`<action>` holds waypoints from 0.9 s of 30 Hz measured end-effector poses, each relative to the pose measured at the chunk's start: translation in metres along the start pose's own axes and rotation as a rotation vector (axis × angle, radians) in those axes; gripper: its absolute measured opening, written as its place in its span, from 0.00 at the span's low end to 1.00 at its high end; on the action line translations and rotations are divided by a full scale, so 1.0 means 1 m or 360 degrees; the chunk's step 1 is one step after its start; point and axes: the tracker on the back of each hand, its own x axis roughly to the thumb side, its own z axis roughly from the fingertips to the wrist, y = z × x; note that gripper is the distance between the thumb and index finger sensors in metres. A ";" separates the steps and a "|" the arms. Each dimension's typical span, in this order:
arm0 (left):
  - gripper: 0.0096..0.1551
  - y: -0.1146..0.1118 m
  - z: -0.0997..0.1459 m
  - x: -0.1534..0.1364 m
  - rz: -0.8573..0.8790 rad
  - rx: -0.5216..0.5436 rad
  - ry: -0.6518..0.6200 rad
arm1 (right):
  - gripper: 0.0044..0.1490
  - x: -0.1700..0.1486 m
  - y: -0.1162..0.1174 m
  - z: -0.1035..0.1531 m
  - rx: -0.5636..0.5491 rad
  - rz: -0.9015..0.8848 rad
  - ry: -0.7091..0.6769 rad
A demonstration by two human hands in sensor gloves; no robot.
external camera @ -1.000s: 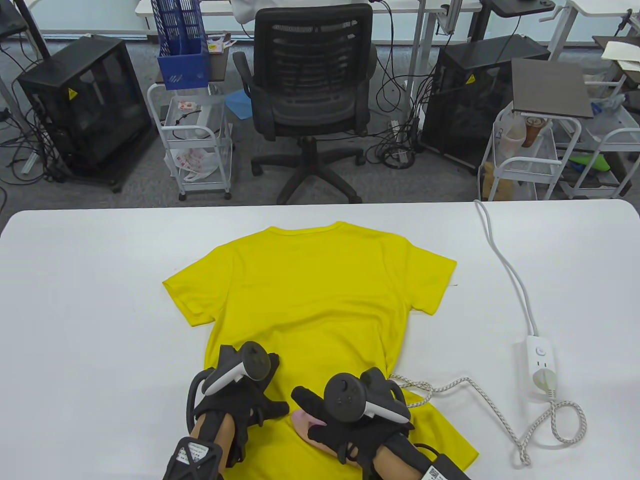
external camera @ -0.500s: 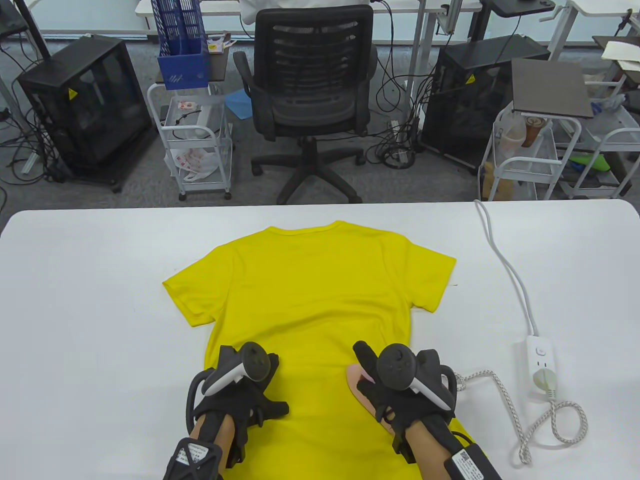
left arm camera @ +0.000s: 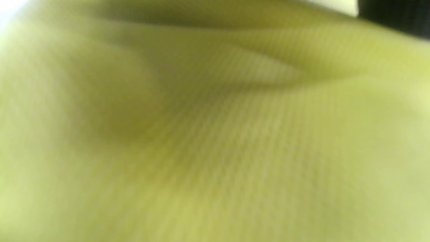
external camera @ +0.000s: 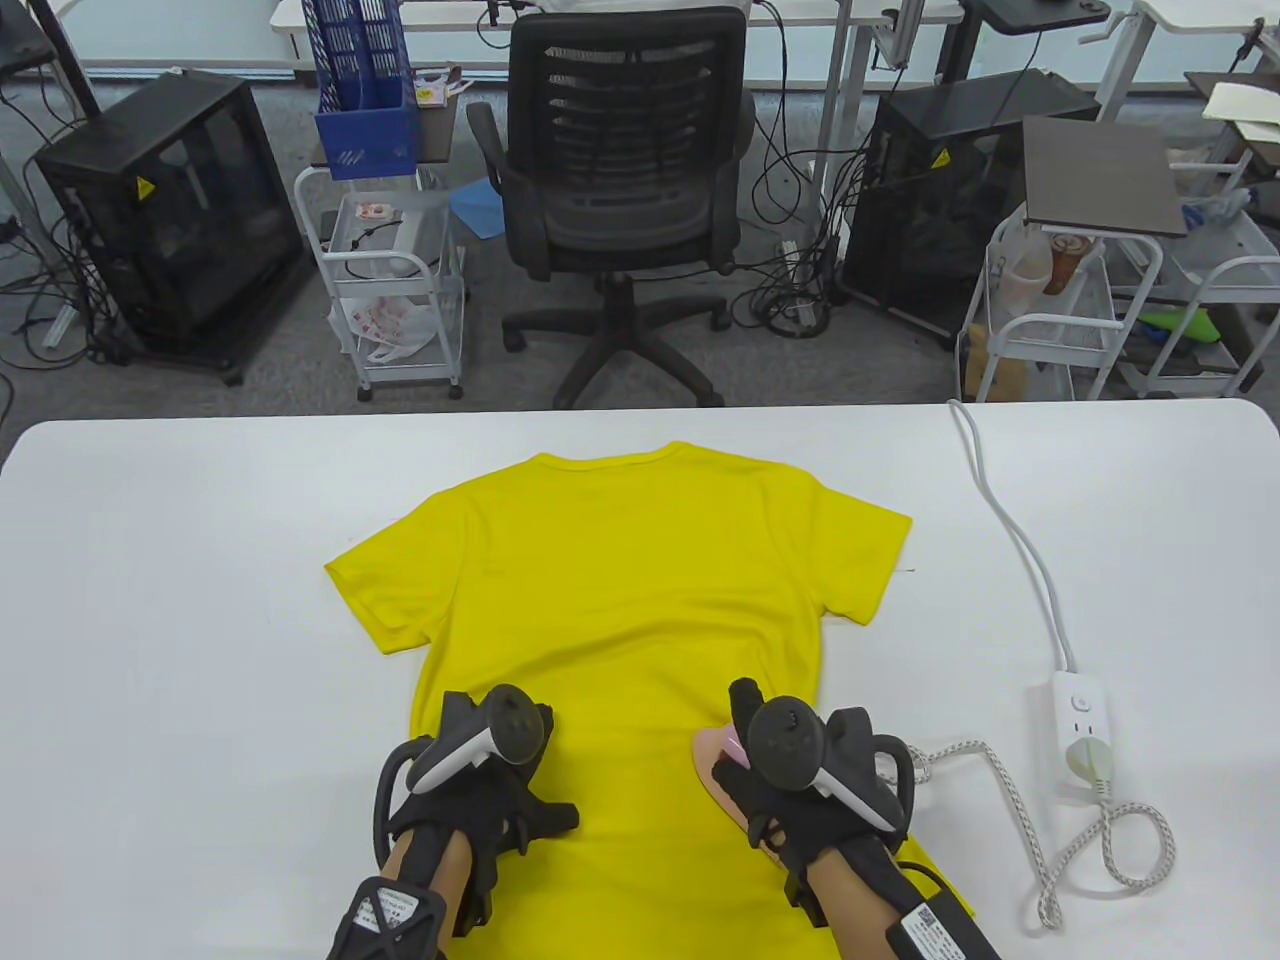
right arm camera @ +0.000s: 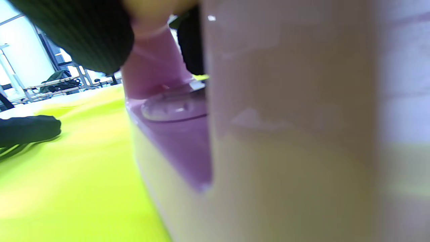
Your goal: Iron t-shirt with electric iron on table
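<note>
Gripping iron (external camera: 722, 768) w/ my right hand (external camera: 800, 775) at lower right of table view, on t-shirt (external camera: 620, 570) hem; left hand (external camera: 480, 765) rests flat on fabric, lower left. Left wrist view — just blurry yellow cloth. Right wrist view — iron body sits on shirt. Upper shirt prob. not yet ironed.

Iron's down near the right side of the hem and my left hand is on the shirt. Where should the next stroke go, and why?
Probably slide the iron straight away from you, up the shirt toward the collar. The right hand holds it low on the right side, the left hand rests on the hem, and the cloth above lies open.
</note>
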 end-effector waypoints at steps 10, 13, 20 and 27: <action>0.63 0.008 0.005 0.007 0.0011 0.0123 -0.0044 | 0.42 0.004 -0.022 -0.006 0.0366 -0.0067 0.0162; 0.63 0.008 0.006 0.007 0.0004 0.0116 -0.0053 | 0.42 -0.001 -0.043 -0.007 0.0451 -0.0149 0.0191; 0.62 0.009 0.009 0.007 0.0020 0.0126 -0.0075 | 0.42 -0.050 -0.107 -0.016 0.0300 -0.0394 0.0487; 0.62 0.010 0.009 0.007 0.0020 0.0135 -0.0090 | 0.42 -0.100 -0.133 -0.015 -0.0144 -0.0668 0.0879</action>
